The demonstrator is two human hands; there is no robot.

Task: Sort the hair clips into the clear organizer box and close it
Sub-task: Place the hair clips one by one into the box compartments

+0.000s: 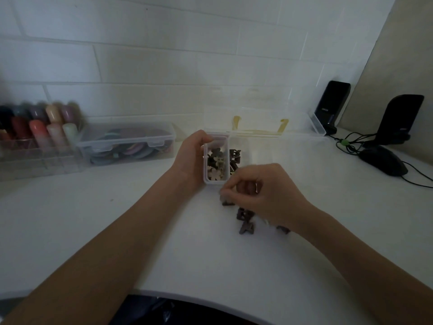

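A small clear organizer box stands open on the white table, its near-left compartment filled with dark and cream flower-shaped hair clips. More dark clips lie in the compartment to its right. My left hand grips the box's left side, thumb over the far rim. My right hand hovers just in front of the box and pinches a small dark clip with its fingertips. Loose brown-purple clips lie on the table under and beside that hand. The box's open lid stands up behind.
A closed clear case of coloured items sits at the left, next to a rack of coloured bottles. At the right stand two black speakers, cables and a black mouse. The table's front edge curves near my body.
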